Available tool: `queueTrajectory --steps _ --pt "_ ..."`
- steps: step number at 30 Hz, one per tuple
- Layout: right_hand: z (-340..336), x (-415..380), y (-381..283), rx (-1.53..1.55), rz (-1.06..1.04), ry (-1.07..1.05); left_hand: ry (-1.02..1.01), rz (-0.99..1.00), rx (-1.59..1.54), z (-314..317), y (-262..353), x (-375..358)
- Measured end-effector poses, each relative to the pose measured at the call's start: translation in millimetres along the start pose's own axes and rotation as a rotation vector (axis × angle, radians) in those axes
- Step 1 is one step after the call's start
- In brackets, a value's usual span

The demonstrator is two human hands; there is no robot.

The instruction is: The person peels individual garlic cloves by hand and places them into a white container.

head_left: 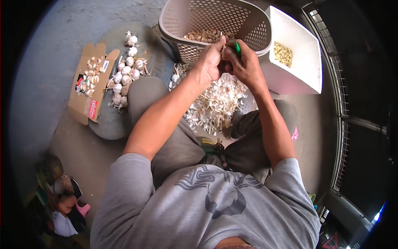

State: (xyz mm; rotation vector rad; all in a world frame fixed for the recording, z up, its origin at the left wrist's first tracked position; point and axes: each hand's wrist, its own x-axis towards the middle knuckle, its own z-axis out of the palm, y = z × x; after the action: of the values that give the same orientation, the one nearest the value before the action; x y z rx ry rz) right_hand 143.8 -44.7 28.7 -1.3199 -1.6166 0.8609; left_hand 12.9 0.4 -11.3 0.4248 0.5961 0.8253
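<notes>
Sitting on the ground, the person works with both hands pressed together at the upper middle of the frame, right at the near rim of the plastic basket (248, 23). The left hand (210, 62) is closed around a small garlic piece (224, 52), mostly hidden between the fingers, while the right hand (245, 64) is clamped on a green-handled tool (237, 48) whose long axis points up and away from the body, its tip just beside the garlic. Both hands are equally near the piece, which lies between them; the basket opening sits just beyond, and the white box (309, 70) with peeled cloves lies to the right of the right hand.

Below the hands a heap of papery skins (215, 103) covers the floor between the knees. Whole garlic bulbs (126, 74) lie at the upper left, well apart from the hands, beside an opened cardboard box (89, 93). That box carries a red label with white writing, too small to read. The grey shirt shows a dark printed design, its lettering not legible.
</notes>
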Motion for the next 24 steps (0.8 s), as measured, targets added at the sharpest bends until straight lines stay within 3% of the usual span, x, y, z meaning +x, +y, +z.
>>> queueTrajectory --steps 1,4,5,9,12,18,21,24 --pt "0.0 0.8 -3.4 0.047 0.031 0.006 -0.031 0.02 0.037 1.4 3.5 -3.3" --pt "-6.4 3.3 -0.1 -0.166 -0.153 0.036 -0.137 0.109 -0.035 -6.9 0.3 12.6" --pt "-10.4 2.8 -0.2 -0.059 0.017 0.015 -0.127 0.098 0.018 -9.1 -3.1 15.6" --pt "-32.5 8.3 2.0 0.015 0.089 0.037 -0.136 0.079 0.228 13.8 16.1 -1.7" --pt "-37.2 9.1 2.4 0.053 0.183 0.0 -0.106 0.19 0.257 13.1 14.0 1.0" --pt "-26.6 12.9 12.9 -0.129 0.031 0.17 -0.014 0.452 0.728 19.4 11.1 1.8" --pt "-25.3 16.9 14.9 -0.024 0.069 0.187 -0.026 0.453 0.699 22.2 11.0 1.4" --pt "-30.5 14.4 1.7 0.235 0.283 0.092 -0.059 0.381 0.523 21.5 13.8 -3.7"
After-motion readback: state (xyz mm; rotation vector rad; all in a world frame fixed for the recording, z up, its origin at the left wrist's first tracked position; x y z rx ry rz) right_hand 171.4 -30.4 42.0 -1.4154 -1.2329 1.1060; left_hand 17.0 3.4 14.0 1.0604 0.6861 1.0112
